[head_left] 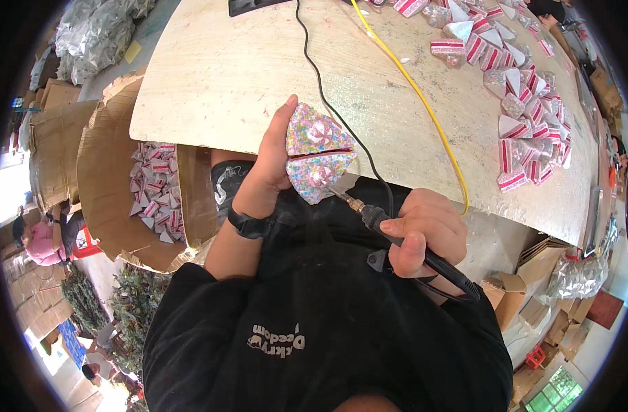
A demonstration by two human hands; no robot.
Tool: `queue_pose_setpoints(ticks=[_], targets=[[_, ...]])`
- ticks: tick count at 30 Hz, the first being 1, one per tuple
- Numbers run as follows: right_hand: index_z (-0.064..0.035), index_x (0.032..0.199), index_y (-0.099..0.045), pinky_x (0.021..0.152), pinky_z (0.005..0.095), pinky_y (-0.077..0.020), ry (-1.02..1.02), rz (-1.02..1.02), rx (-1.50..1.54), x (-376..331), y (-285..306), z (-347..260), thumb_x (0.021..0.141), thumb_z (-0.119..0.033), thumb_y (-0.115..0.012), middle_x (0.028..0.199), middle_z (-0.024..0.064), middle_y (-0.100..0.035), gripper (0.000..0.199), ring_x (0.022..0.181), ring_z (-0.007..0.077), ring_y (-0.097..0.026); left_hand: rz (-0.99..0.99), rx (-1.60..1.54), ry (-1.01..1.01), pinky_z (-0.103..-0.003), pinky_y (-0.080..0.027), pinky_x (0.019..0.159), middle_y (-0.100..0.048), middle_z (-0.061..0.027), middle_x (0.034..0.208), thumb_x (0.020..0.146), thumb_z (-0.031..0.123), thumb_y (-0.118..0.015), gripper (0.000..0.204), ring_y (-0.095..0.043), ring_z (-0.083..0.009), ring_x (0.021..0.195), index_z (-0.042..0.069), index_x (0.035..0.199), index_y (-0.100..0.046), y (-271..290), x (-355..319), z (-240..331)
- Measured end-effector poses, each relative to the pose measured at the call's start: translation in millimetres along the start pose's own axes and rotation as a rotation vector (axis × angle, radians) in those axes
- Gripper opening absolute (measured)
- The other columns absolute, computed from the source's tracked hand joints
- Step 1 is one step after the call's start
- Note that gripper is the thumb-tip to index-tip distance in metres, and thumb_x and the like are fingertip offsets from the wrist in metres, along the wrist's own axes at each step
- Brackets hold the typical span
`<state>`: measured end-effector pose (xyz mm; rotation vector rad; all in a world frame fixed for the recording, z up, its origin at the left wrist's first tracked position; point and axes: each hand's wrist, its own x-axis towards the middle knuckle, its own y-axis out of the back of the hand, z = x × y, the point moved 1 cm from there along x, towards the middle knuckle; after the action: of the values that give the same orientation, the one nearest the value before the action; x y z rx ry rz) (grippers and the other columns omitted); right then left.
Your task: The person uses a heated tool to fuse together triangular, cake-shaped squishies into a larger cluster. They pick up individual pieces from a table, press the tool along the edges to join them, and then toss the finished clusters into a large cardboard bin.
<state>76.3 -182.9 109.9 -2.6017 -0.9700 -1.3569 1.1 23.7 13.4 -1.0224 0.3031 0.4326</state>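
The left hand (269, 182) grips a glittery sprinkled wedge (319, 151), fingers closed on its side, just off the near edge of the surface (224, 75). The right hand (427, 233), fingers wrapped shut, presses a hot tool (369, 214) tip into the wedge's lower face. Next likely calls for steady withdrawal. Striped wedges (527, 117) lie far right of it; a cardboard box (104, 185) holds more to its left.

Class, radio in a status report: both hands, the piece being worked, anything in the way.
Left hand grips glittery cake-slice ornament. Right hand holds black heated tool, tip at ornament's lower edge. Black cord trails behind; nothing blocking.
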Motion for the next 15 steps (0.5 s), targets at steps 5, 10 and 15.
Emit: queue_pose_setpoints(ticks=[5,10,15], targets=[[-0.0018,0.06,-0.06,0.041,0.0312,-0.0355,-0.016,-0.026,-0.002,2.2,0.6,-0.5,0.087,-0.015,-0.059,0.052,0.0065,-0.055,0.03,0.04,0.0187,-0.046,0.021,0.021,-0.004,-0.047,-0.062,0.072,-0.069,-0.0289,0.102,0.098,0.064,-0.035,0.076,-0.072,-0.0374,0.083,-0.006,0.108,-0.063,-1.9,-1.8,1.7],[-0.0016,0.062,-0.061,0.041,0.0312,-0.0366,-0.006,-0.027,-0.013,2.4,-0.2,0.4,0.088,-0.015,-0.06,0.052,0.0061,-0.055,0.029,0.041,0.0193,-0.047,0.011,0.047,-0.029,-0.044,-0.06,0.078,-0.07,-0.0271,0.101,0.1,0.061,-0.034,0.075,-0.072,-0.0344,0.087,-0.007,0.107,-0.065,2.5,1.5,1.4],[-0.0016,0.063,-0.062,0.043,0.0309,-0.0386,-0.009,-0.074,-0.031,2.8,0.2,0.2,0.087,-0.014,-0.06,0.054,0.0057,-0.056,0.027,0.043,0.0194,-0.049,0.107,0.131,-0.083,-0.041,-0.059,0.081,-0.072,-0.0241,0.097,0.102,0.056,-0.031,0.072,-0.072,-0.0314,0.086,-0.006,0.104,-0.067,3.9,-0.6,4.2]])
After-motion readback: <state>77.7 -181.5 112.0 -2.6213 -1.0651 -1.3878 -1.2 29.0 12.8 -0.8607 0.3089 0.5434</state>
